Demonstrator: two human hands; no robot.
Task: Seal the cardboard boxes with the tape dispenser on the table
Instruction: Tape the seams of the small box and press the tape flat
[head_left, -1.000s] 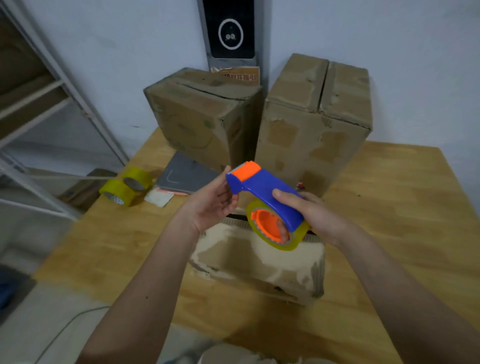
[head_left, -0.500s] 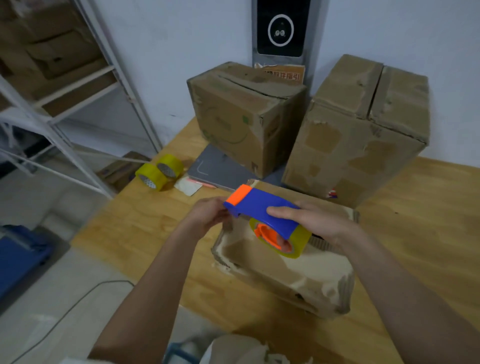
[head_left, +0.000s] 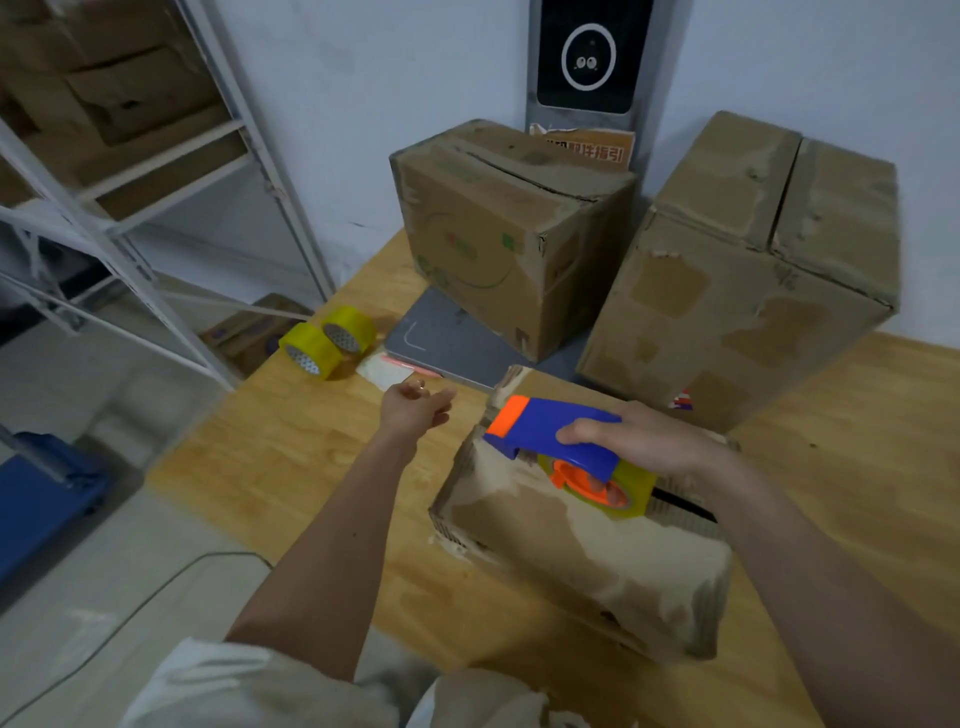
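Nearest the camera, a low, worn brown cardboard box (head_left: 587, 545) with torn, pale patches lies on the light wooden table (head_left: 291, 457); its top flaps are down, a dark slit shows along its right side, and what is inside cannot be seen. Over this box the right hand (head_left: 644, 441) curls round the handle of a blue plastic tape dispenser with an orange tip and orange hub (head_left: 558, 441), which carries a roll of yellowish clear tape (head_left: 631, 493); the roll sits at the box top, though contact cannot be confirmed. The left hand (head_left: 413, 410) hangs over the bare table just left of the box with its fingers loosely curled and the fingertips drawn together; whether they pinch a strand of tape cannot be told. Farther back on the left, two rolls of yellow tape (head_left: 328, 339) lie side by side near the table edge, with a small white paper slip (head_left: 384, 370) beside them. A flat grey board (head_left: 441, 343) lies behind the slip, partly under a medium closed brown cardboard box (head_left: 511, 239) whose top seam gapes slightly. To its right stands a taller closed brown cardboard box (head_left: 748, 270), its flaps meeting along a seam with no tape visible. These two boxes block the back of the table. Behind them a grey upright panel with a black screen showing a white ring (head_left: 589, 62) stands against the pale wall. To the far left, a white metal shelving rack (head_left: 104, 171) holds more cardboard cartons, and a blue object (head_left: 36, 504) sits on the floor.
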